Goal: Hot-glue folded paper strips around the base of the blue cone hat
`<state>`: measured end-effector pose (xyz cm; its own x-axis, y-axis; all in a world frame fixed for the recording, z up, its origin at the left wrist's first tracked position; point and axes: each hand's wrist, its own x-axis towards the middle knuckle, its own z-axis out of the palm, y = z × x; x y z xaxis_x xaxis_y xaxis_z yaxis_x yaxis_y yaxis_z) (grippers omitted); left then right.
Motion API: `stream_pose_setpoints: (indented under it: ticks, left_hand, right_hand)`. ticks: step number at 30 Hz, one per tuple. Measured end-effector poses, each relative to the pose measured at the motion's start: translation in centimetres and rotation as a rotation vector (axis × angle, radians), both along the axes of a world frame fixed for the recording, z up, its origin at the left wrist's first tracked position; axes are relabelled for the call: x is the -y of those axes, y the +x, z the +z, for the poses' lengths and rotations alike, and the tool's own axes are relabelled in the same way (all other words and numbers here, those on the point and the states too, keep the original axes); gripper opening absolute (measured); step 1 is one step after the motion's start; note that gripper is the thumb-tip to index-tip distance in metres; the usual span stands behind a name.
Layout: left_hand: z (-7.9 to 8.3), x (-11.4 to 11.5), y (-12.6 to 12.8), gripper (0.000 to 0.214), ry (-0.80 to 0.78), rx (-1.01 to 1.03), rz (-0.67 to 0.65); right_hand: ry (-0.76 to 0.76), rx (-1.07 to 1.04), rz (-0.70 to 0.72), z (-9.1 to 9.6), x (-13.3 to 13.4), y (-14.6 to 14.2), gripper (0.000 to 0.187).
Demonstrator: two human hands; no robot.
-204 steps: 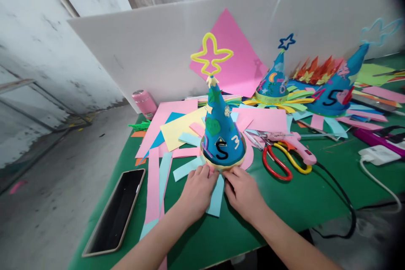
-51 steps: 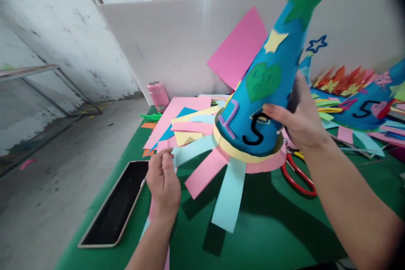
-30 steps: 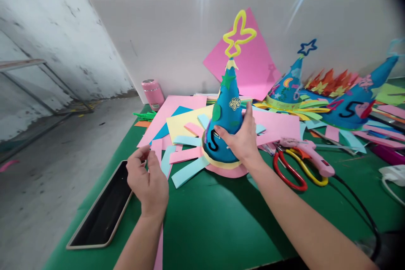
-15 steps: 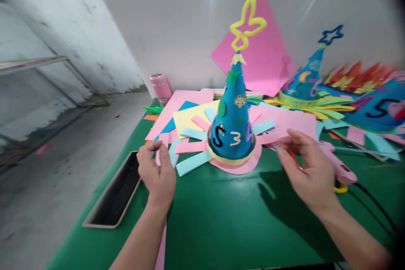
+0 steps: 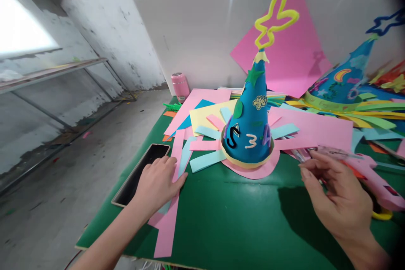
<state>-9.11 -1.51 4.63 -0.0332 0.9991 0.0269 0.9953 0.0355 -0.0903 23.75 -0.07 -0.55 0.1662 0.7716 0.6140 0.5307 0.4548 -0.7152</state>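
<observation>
My left hand [image 5: 160, 180] lies palm down on pink paper strips [image 5: 166, 236] and a light blue strip, its thumb spread from its fingers. My right hand [image 5: 340, 196] is raised at the right, thumb and fingers pinched together; whatever is between them is too small to make out. Just behind it lie a metal tool [image 5: 299, 155] with something red, partly hidden, and a pink glue gun [image 5: 367, 173]. Between my hands stands a blue cone party hat [image 5: 251, 122] on a pink round base, with a yellow pipe-cleaner shape on top and paper strips fanning out around it.
A phone [image 5: 139, 173] lies by the table's left edge. Behind are a pink bottle [image 5: 180, 87], pink and yellow paper sheets, and a pink square [image 5: 284, 46] against the white board. Another blue cone hat [image 5: 344, 76] with a star stands at the right.
My left hand has gone from raised and curled to lying flat on the strips. My right hand has moved slightly right and nearer. The view has turned left.
</observation>
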Motion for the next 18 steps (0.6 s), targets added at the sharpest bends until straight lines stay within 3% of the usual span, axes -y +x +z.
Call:
stream_pose_setpoints:
  ticks: [2,6,18]
  left_hand:
    - [0.0,0.2,0.3,0.036,-0.098,-0.084,0.007]
    - [0.2,0.4,0.4,0.040,-0.133,-0.146,-0.031]
    - [-0.1,1.2,-1.3,0.054,-0.182,0.010,-0.052]
  right_hand:
    - [-0.028,-0.004,0.011,0.0,-0.1,0.0,0.042]
    - [-0.063,0.018,0.010,-0.1,0.0,0.0,0.044]
    - [-0.138,0.031,0.056,-0.6,-0.1,0.0,0.041]
